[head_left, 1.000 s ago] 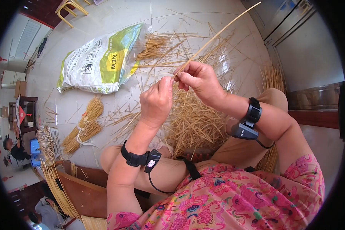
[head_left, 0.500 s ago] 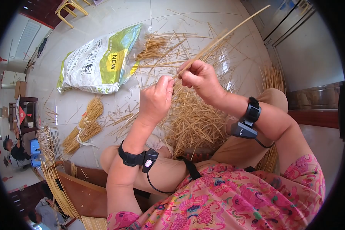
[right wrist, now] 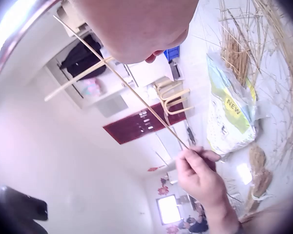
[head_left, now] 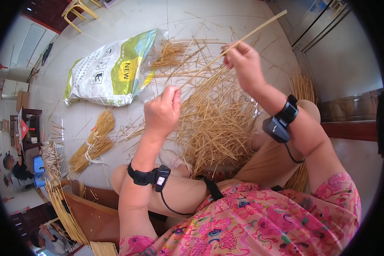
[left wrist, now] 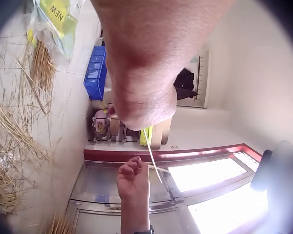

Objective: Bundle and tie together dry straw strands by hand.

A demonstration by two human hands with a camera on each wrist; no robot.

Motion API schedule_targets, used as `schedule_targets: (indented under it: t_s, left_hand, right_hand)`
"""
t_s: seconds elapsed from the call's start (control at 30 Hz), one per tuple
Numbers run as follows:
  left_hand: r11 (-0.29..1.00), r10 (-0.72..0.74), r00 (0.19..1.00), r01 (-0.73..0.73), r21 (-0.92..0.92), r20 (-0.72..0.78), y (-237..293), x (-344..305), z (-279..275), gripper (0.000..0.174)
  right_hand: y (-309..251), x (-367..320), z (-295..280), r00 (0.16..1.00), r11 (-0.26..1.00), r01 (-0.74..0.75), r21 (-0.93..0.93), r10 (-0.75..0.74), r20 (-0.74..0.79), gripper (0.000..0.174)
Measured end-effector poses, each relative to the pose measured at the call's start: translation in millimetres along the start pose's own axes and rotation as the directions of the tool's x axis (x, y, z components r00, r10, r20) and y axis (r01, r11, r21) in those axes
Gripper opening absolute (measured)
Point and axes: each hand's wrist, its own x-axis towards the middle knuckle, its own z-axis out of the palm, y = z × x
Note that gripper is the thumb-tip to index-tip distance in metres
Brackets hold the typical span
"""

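Observation:
My left hand (head_left: pixel 162 113) pinches the end of a long thin straw stalk (right wrist: pixel 136 95) between thumb and curled fingers. The stalk slants up toward my right hand (head_left: pixel 243 64), which is farther out and to the right. There the fingertips pinch a second, paler piece of straw (right wrist: pixel 78 79) that sticks out beyond the hand. The two pieces cross near the right fingers in the right wrist view. In the left wrist view the left fingers are hidden behind the wrist. Below both hands lies a loose heap of straw (head_left: pixel 217 136) on the floor.
A white and green plastic bag (head_left: pixel 111 70) lies at the left, a straw bunch (head_left: pixel 168 55) by its mouth. Nearer is a tied straw bundle (head_left: pixel 98 136). More straw (head_left: pixel 303 91) stands by the metal doors. Long stalks (head_left: pixel 68 213) lie along a brown wooden piece (head_left: pixel 94 213).
The hands have drawn apart: my right hand moved forward and right, the left hand back and slightly left. More of the thin stalk now shows between them.

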Motion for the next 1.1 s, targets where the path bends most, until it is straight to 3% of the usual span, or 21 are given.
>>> schedule_targets:
  t_s: [0.2, 0.3, 0.43, 0.47, 0.6, 0.7, 0.77, 0.8, 0.83, 0.87, 0.9, 1.0, 1.1]
  left_hand:
    - [0.993, -0.057, 0.998, 0.055, 0.106, 0.011, -24.8, -4.1, -12.5, 0.006]
    - [0.977, -0.009, 0.998, 0.023, 0.211, -0.066, -32.1, -3.8, -16.7, 0.008]
    - [0.97, -0.012, 0.999, 0.024, 0.242, -0.048, -37.6, -1.1, -28.6, 0.006]
    - [0.974, -0.009, 0.999, 0.019, 0.225, -0.045, -39.1, -1.9, -31.6, 0.006]
    - [0.973, -0.007, 0.998, 0.021, 0.232, -0.062, -47.8, -7.1, -38.5, 0.006]
    - [0.966, -0.051, 0.994, 0.073, 0.249, -0.095, -49.7, -8.3, -39.8, 0.007]
    - [0.961, -0.078, 0.991, 0.104, 0.255, -0.11, -51.2, -7.3, -40.1, 0.007]
    - [0.959, -0.092, 0.989, 0.121, 0.257, -0.119, -51.8, -6.2, -39.8, 0.007]
    - [0.962, -0.091, 0.988, 0.119, 0.246, -0.121, -51.5, -5.3, -39.2, 0.007]
    - [0.965, -0.09, 0.988, 0.117, 0.235, -0.122, -50.1, -4.4, -37.9, 0.007]
    - [0.967, -0.09, 0.988, 0.117, 0.226, -0.125, -48.6, -3.5, -36.7, 0.006]
    - [0.981, -0.08, 0.991, 0.096, 0.167, -0.105, -44.4, -2.1, -31.6, 0.004]
    - [0.991, -0.021, 0.996, 0.033, 0.133, -0.091, -33.5, -0.4, -24.6, 0.003]
  right_hand:
    - [-24.1, 43.1, -45.6, 0.956, 0.942, 0.124, 0.313, -0.028, -0.293, 0.009]
    - [-22.2, 46.3, -56.1, 0.942, 0.947, 0.038, 0.32, 0.073, -0.328, 0.009]
    - [-15.4, 44.6, -58.4, 0.925, 0.956, -0.037, 0.292, 0.144, -0.351, 0.01]
    - [-17.0, 52.6, -69.7, 0.928, 0.96, 0.032, 0.277, 0.074, -0.364, 0.011]
    - [-37.3, 64.3, -93.3, 0.878, 0.944, 0.118, 0.309, 0.047, -0.477, 0.013]
    - [-20.3, 47.8, -81.1, 0.933, 0.985, -0.077, 0.153, 0.125, -0.337, 0.012]
    - [-3.0, 27.9, -66.7, 0.941, 0.895, -0.327, -0.305, 0.337, -0.021, 0.016]
    - [6.5, 16.9, -57.2, 0.872, 0.748, -0.248, -0.616, 0.45, 0.194, 0.016]
    - [15.2, 4.6, -48.8, 0.727, 0.545, -0.06, -0.836, 0.598, 0.338, 0.016]
    - [22.2, -11.1, -43.6, 0.623, 0.392, 0.274, -0.878, 0.624, 0.472, 0.017]
    - [27.5, -23.0, -39.1, 0.482, 0.223, 0.589, -0.777, 0.675, 0.559, 0.019]
    - [36.3, -35.7, -28.6, 0.589, 0.285, 0.566, -0.774, 0.517, 0.621, 0.019]
    - [14.6, -35.8, -1.4, 0.721, 0.757, 0.27, -0.595, 0.251, 0.646, 0.019]
